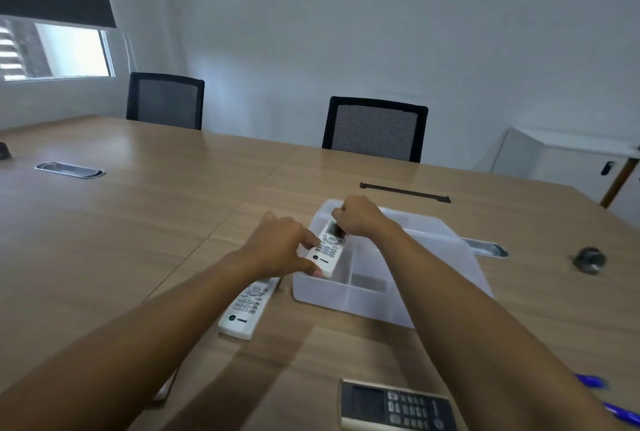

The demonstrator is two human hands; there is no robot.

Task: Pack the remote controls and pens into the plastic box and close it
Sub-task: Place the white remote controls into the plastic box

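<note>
I see both hands on one white remote [326,250], which is tilted over the left part of the plastic box [446,257]. The left hand [280,247] holds its near end in a pinching grip, and the right hand [360,215] is closed around its far end. A second white remote [246,309] lies flat on the desk [121,222], just beside the box. A dark remote [398,406] lies near the bottom edge, and blue pens [620,413] show at the right, partly hidden by my forearm.
</note>
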